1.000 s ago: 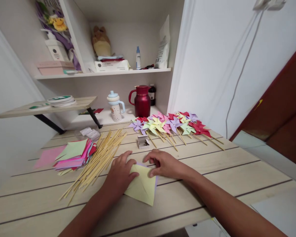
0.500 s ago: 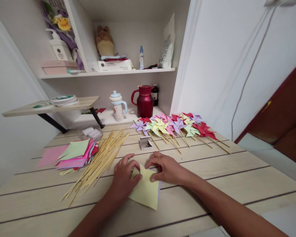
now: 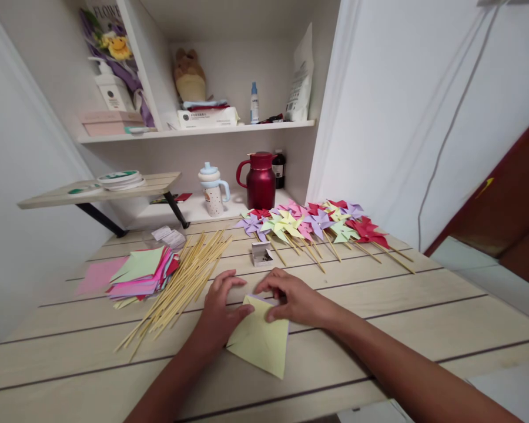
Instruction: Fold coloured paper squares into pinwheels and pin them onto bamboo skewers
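A pale yellow paper square [image 3: 262, 346] lies on the table, with a lavender layer showing along its upper and right edges. My left hand [image 3: 223, 311] rests at its upper left; the thumb tip touches the sheet while the other fingers are spread apart beyond it. On the right side, my right hand [image 3: 291, 296] has its thumb on top of the paper and its fingers bent over the far edge, gripping it there. Just beyond both hands stands a small open box [image 3: 261, 255] with tiny dark pieces inside. Finished paper pinwheels [image 3: 320, 222] on sticks lie at the back right.
Thin wooden sticks [image 3: 180, 288] lie in a loose pile to the left, beside stacked coloured paper [image 3: 136, 273]. A red jug [image 3: 261, 182] and a lidded cup [image 3: 213, 191] stand at the back. A small raised stand [image 3: 154, 183] carries white rolls.
My left fingers have opened away from the paper's upper edge, and the raised corner there now lies flatter. My right fingers have shifted slightly left. The view has turned a little.
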Demonstrator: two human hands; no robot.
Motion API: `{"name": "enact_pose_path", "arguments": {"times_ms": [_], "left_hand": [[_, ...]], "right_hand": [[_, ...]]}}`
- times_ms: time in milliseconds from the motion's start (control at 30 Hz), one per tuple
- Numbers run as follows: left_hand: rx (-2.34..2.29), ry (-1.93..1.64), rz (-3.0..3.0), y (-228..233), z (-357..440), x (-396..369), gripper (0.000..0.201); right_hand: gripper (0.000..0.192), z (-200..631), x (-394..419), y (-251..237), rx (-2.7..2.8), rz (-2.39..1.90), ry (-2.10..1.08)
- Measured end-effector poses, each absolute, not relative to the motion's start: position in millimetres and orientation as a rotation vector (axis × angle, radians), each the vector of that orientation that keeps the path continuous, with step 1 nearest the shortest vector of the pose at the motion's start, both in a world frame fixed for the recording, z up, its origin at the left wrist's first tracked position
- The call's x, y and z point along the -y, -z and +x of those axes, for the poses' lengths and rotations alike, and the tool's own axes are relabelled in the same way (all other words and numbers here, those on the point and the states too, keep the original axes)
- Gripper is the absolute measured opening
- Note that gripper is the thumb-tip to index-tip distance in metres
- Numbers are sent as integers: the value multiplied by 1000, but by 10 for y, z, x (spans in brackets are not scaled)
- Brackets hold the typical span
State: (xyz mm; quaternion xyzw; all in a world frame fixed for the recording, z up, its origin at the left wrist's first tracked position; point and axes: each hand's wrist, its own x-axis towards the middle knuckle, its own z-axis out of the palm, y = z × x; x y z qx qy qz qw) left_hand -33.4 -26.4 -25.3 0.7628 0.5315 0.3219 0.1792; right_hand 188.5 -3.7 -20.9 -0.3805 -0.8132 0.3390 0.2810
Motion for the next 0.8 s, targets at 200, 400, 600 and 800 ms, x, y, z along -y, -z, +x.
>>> {"name": "enact_pose_path", "arguments": {"times_ms": [200,400,600,800], "left_hand": [[-1530,-801,2225,279,-282,303,35],[-1537,-803,2208,237,-237,345,22],[-1465,-889,2132,207,-281,325,17],[-1440,-1105,2005,216,-367,252,31]], "right_hand": [[50,1895,51,152,2260,-1040,-878],[49,1887,60,200,2181,-1000,-968],[21,1902,38,197,1993,-937,-1196],[19,1988,25,113,1679,-882,-1560]]}}
